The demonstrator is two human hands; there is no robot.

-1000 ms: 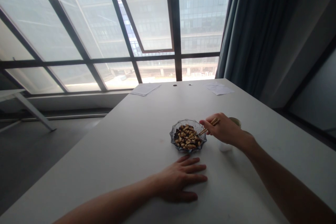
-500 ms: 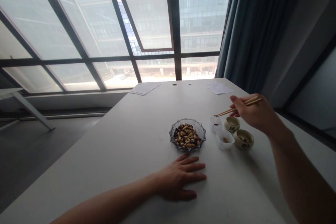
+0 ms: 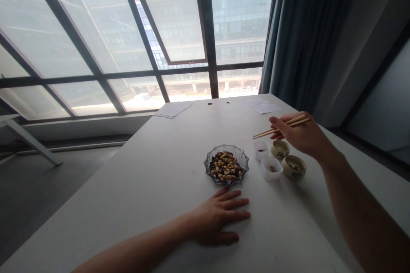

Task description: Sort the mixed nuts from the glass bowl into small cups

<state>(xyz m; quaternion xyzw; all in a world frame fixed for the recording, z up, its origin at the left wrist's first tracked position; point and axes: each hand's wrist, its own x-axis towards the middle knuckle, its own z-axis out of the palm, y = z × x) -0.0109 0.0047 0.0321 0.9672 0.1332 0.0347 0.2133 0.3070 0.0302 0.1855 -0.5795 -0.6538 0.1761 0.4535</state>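
Observation:
My left hand lies flat on the white table, fingers spread, just below a scalloped glass dish heaped with peanuts and some darker pieces. It holds nothing. My right hand grips a pair of wooden chopsticks, their tips pointing left in the air. That hand hovers above and behind two small white plastic cups and two small lettered ceramic bowls. One plastic cup holds a tan piece, the other something reddish.
Sheets of paper lie at the far table edge, beside small round holes. A dark curtain hangs to the right of a large window. The table's left edge drops to a grey floor.
My right hand with the chopsticks has moved from above the dish's right rim to the right and back, uncovering the cups and bowls. My left hand has stayed in place.

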